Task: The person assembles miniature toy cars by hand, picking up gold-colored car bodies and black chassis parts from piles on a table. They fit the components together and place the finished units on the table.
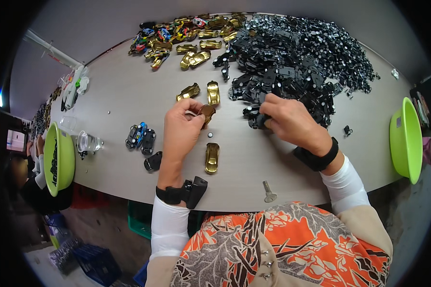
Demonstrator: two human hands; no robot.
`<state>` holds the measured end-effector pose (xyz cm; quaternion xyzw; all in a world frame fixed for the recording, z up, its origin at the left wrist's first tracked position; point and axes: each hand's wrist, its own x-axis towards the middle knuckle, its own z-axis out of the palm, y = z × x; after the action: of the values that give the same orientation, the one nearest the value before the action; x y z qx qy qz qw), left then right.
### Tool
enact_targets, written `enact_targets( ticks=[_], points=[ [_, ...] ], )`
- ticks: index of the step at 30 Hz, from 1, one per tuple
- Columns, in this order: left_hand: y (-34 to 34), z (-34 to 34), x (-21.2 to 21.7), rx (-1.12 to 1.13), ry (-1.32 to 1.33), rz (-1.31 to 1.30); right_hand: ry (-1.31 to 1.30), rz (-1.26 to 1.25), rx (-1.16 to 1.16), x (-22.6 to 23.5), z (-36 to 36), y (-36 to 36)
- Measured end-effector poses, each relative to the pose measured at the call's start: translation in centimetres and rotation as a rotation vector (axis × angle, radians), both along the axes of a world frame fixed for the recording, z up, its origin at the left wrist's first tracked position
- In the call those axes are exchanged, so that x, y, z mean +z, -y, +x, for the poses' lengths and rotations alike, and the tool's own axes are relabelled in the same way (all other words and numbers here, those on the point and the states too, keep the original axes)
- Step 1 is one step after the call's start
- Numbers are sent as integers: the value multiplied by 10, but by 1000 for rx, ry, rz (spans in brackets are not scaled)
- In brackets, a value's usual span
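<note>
My left hand [184, 125] pinches a gold toy car body [207, 114], its darker underside partly showing. Two more gold car bodies lie just beyond it, one upright in the picture [213, 92] and one slanted [188, 91]. Nearer to me is another gold car body [212, 158], with a small wheel-like piece [210, 135] above it. At the near edge of the dark pile, my right hand [292, 119] has its fingers closed on a black toy car chassis [257, 121]; the fingers hide part of it.
Black chassis parts [282, 67] are heaped at the back right. Gold and coloured car bodies [177, 36] gather at the back left. Finished-looking cars [141, 136], a clear cup [87, 141] and a green basin [66, 162] are left; another basin [407, 138] right. A key [269, 192] lies near me.
</note>
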<state>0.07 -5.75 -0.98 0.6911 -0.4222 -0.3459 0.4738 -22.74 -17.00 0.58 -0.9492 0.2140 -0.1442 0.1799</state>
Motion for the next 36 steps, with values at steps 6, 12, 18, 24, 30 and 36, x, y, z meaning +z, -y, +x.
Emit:
enact_targets(
  ticks=[6, 12, 18, 24, 30, 36],
  points=[
    [-9, -29, -4, -151, -770, -96, -135, -194, 72, -5, 5, -14],
    [-15, -42, -9, -161, -874, -75, 148, 323, 36, -6, 3, -5],
    [-7, -68, -1, -143, -970, -173, 315, 1277, -46, 18, 7, -17],
    [-2, -73, -10, -138, -1196, -264, 452, 1101, -75, 1, 12, -26],
    [2, -66, -19, -114, -1428, -366, 352, 599, -118, 4, 13, -26],
    [4, -72, -17, -124, -1460, -436, 456, 809, -105, -11, 20, -32]
  ],
)
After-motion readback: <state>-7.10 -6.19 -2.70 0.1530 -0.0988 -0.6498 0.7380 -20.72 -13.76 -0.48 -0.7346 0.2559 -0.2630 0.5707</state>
